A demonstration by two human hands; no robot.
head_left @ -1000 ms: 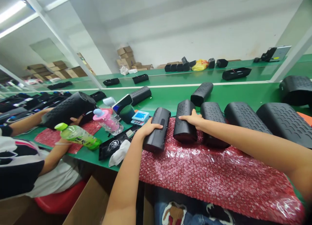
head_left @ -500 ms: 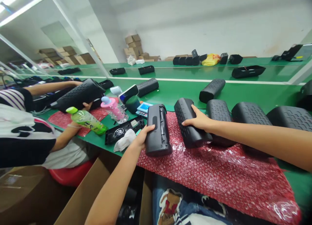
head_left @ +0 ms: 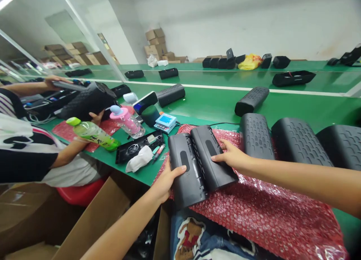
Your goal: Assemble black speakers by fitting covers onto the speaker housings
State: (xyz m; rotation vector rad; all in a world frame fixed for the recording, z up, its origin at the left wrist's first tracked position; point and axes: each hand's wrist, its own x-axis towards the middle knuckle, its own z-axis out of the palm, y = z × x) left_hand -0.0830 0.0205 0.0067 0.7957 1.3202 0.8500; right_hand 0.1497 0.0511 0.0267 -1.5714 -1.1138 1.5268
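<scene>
My left hand is closed round the side of a black speaker housing, thumb on its top face. Right beside it, my right hand grips a second black housing by its right edge. Both lie side by side at a slant, their long edges close together, over red bubble wrap. Each shows a smooth face with a darker oblong patch. The fingers beneath the housings are hidden. To the right stand several black housings with a scale pattern, the nearest housing close to my right forearm.
Left on the green bench are a small blue device, a black panel, a white cloth, a green bottle and a pink cup. A co-worker's hand holds a black housing. An open carton stands below.
The right hand has brought its housing left against the other one and turned it from its scaled side to the smooth face. The left housing has tilted and come nearer to me.
</scene>
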